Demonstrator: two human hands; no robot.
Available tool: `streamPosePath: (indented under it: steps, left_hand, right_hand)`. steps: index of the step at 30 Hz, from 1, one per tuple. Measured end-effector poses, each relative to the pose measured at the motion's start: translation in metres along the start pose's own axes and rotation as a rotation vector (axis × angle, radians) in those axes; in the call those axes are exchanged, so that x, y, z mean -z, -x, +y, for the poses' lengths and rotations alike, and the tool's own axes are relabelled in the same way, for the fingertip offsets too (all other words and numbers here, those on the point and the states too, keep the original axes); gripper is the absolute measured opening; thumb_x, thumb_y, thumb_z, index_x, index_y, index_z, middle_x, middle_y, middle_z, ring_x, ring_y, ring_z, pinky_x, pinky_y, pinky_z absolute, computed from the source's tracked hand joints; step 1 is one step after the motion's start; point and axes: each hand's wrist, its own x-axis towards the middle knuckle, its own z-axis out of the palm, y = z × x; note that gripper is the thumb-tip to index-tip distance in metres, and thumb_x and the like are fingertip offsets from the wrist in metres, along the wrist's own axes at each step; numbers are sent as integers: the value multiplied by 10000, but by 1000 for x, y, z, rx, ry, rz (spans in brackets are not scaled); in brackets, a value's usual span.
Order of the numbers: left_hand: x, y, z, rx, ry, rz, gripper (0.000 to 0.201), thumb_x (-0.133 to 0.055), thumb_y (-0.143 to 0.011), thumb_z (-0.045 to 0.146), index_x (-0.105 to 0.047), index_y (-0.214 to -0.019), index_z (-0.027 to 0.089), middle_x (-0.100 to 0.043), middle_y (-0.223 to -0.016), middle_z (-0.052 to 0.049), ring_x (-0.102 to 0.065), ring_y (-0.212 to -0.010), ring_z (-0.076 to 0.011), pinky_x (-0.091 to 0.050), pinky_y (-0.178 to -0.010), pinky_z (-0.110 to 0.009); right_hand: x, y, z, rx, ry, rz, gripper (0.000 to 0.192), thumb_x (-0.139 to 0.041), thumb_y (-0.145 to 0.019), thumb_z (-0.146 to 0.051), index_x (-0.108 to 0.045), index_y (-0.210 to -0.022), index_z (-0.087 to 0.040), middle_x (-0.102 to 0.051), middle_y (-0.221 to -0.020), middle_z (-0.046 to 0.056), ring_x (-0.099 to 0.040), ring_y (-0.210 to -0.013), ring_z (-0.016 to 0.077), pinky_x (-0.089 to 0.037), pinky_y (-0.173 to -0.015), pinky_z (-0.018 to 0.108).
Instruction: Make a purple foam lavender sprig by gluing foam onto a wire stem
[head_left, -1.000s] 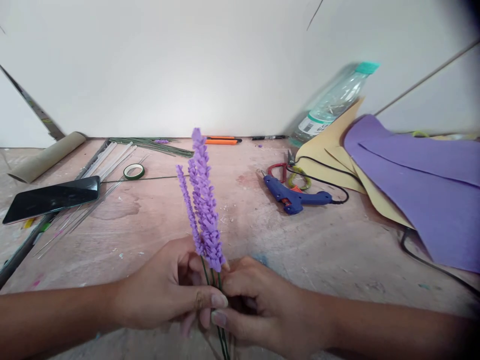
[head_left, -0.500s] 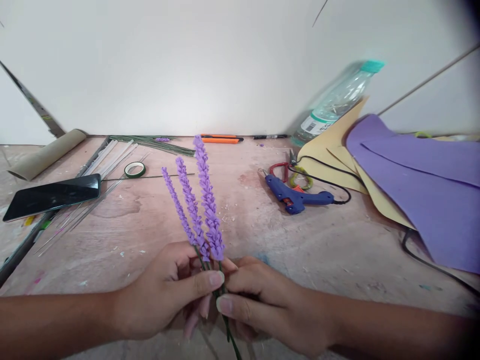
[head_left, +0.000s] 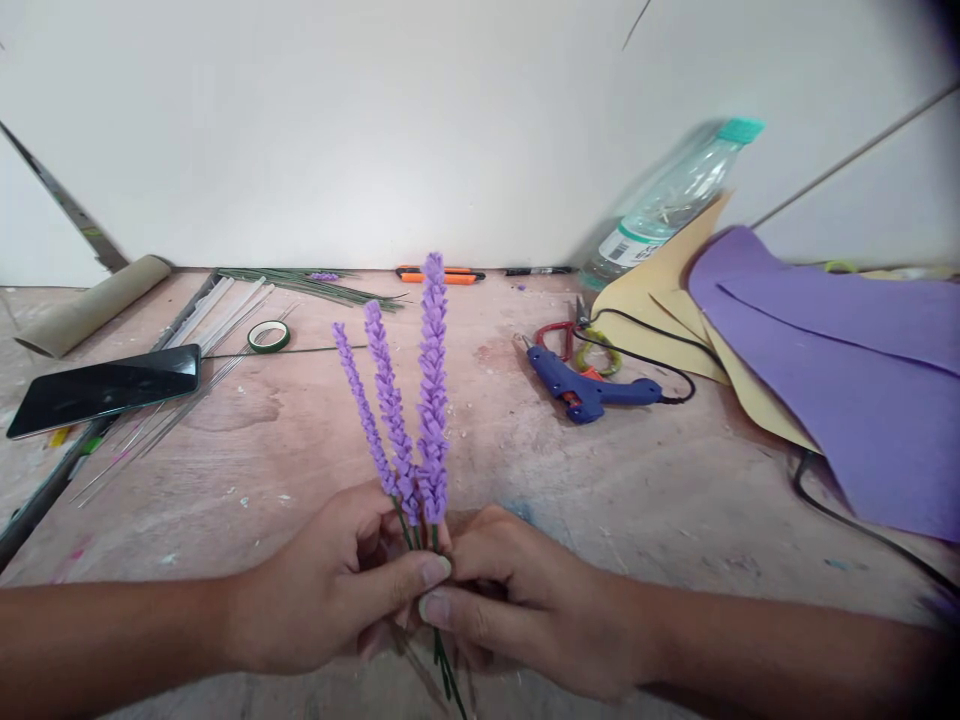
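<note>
Two hands, left hand (head_left: 330,590) and right hand (head_left: 525,600), pinching lavender stems (head_left: 405,400); bottle label (head_left: 626,245) unreadable.

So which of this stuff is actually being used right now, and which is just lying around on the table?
In use:
- left hand and right hand, pinching the green stems together
- three purple flower spikes

Lying about:
- blue glue gun
- green tape roll
- phone
- purple foam sheet
- water bottle
- orange cutter
- cardboard tube
</note>
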Motion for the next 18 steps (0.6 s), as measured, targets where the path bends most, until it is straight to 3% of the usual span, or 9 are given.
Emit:
streamPosePath:
  steps: [2, 5, 8, 12, 14, 16, 18]
  left_hand:
    - [0, -1, -4, -11, 5, 27, 461, -679, -906, 606, -519, -866, 176, -491, -581, 75, -405, -408, -32, -338, -376, -117]
    - [2, -3, -10, -36, 33, 50, 452, -668, -923, 588, -491, -843, 181, -501, -596, 68, -416, -411, -31, -330, -377, -121]
    - [4, -5, -11, -99, 79, 57, 395, -678, -937, 538, -493, -993, 194, -535, -686, 66, -420, -434, -33, -333, -378, -125]
    - [7, -5, -7, -125, 0, 63, 397, -615, -985, 484, -438, -1235, 231, -535, -760, 70, -373, -442, -42, -280, -373, -138]
    - [7, -5, -5, -123, -98, 38, 347, -616, -980, 445, -474, -1204, 221, -509, -760, 65, -373, -491, -55, -278, -410, -150]
    - [8, -5, -3, -120, -203, 4, 273, -627, -961, 389, -526, -1130, 200, -515, -772, 46, -415, -572, -78, -308, -474, -165]
    - [8, -6, -3, -122, -272, -9, 221, -623, -942, 344, -553, -1078, 185, -527, -773, 31, -446, -633, -99, -327, -524, -183]
  right_hand:
    - [-3, -1, 1, -23, -62, -2, 373, -565, -1011, -449, -733, -928, -127, -583, -631, -8, -543, -531, 90, -431, -510, 185]
    - [-5, 1, -1, -186, -140, -18, 413, -554, -997, -513, -670, -884, -134, -525, -598, -34, -519, -454, 83, -387, -425, 170]
    - [8, 2, -16, -245, -44, 16, 427, -485, -1021, -504, -589, -785, -163, -495, -547, -51, -468, -417, 76, -360, -417, 177]
    - [66, -12, -58, -256, 553, 45, 421, -481, -1020, -409, -588, -685, -179, -490, -512, -38, -466, -479, 98, -363, -497, 222]
    - [104, -30, -79, -423, 927, 37, 351, -497, -1014, -326, -633, -727, -178, -591, -597, 0, -560, -586, 139, -399, -571, 257]
    - [140, -53, -93, -674, 1216, -85, 290, -494, -1022, -248, -666, -799, -177, -673, -737, 29, -631, -733, 173, -452, -680, 289]
    - [169, -79, -97, -770, 1267, -125, 234, -551, -976, -146, -681, -782, -149, -689, -788, 49, -654, -781, 192, -487, -732, 313]
